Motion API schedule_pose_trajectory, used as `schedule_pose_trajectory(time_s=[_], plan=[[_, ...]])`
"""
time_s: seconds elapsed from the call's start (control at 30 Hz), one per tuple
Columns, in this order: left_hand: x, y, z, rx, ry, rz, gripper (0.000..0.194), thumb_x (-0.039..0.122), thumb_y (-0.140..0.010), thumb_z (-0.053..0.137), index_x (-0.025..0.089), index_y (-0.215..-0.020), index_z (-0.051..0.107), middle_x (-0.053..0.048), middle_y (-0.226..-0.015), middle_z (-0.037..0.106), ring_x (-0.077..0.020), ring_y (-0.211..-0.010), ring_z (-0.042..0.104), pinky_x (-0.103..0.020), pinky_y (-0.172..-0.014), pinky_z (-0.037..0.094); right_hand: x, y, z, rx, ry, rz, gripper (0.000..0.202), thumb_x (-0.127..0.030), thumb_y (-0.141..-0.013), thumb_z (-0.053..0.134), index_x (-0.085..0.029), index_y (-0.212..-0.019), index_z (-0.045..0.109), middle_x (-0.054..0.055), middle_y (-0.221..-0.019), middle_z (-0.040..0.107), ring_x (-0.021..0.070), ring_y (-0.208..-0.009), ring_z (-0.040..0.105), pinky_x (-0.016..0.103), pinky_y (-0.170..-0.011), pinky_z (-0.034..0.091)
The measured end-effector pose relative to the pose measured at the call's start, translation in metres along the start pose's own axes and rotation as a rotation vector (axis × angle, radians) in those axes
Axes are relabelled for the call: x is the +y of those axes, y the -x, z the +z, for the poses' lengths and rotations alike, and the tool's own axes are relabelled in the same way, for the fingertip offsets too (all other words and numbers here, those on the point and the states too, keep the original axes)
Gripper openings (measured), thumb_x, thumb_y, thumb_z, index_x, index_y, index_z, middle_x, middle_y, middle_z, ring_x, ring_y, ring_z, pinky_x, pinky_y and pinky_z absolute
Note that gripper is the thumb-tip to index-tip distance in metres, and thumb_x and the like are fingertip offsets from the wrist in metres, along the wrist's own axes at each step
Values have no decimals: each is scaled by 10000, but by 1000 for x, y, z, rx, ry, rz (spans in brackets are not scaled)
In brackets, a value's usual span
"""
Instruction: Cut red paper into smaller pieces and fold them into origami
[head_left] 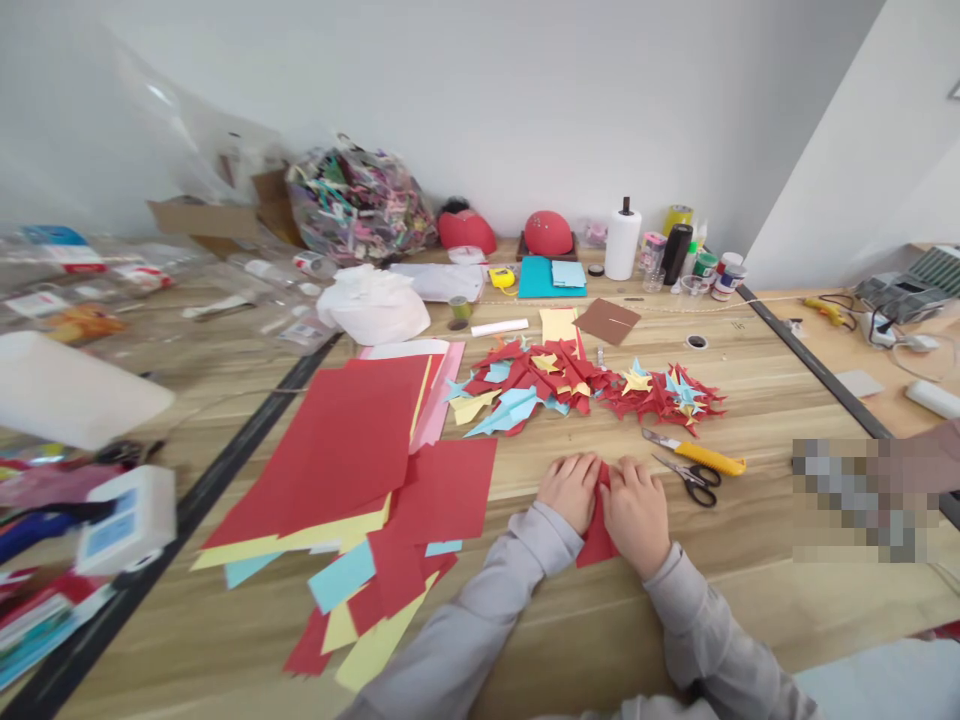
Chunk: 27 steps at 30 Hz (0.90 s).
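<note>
A small piece of red paper (pixel 598 545) lies on the wooden table in front of me, with a fold at its upper end. My left hand (pixel 568 492) grips its left side, fingers bent and pressed down. My right hand (pixel 637 515) holds the right side the same way, close beside the left. Part of the paper is hidden under my fingers. To the right of my right hand lie black-handled scissors (pixel 701 487) and a yellow utility knife (pixel 701 455). Beyond my hands is a pile of folded red, blue and yellow paper pieces (pixel 525 380).
Large red sheets (pixel 337 430) and loose coloured cut pieces (pixel 341 575) spread at the left. Behind stand a white bag (pixel 375 305), a yellow tape measure (pixel 502 278), a teal pad (pixel 534 280), a white bottle (pixel 622 243) and several jars. A pixelated patch hides something at the right.
</note>
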<state>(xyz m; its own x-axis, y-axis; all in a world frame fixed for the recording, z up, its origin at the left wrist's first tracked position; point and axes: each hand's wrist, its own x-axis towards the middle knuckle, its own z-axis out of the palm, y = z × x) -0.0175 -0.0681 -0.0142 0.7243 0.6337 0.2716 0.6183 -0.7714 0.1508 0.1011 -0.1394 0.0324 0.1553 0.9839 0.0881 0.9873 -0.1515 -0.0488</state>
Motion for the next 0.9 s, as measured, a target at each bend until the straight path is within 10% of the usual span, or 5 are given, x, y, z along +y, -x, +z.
schedule_pose_trajectory(time_s=[0.9], plan=[[3,-2,-3,-18,-47,-16,438,163,-855,516,110,-1285,582,-139,-1287,623,-291,-1150,532,-525,-1046,360,10,22,7,4,61,36,346,-250,-941,485,-128,-1233,624,174,-1326,578,285,-1077,532,395,-798,448]])
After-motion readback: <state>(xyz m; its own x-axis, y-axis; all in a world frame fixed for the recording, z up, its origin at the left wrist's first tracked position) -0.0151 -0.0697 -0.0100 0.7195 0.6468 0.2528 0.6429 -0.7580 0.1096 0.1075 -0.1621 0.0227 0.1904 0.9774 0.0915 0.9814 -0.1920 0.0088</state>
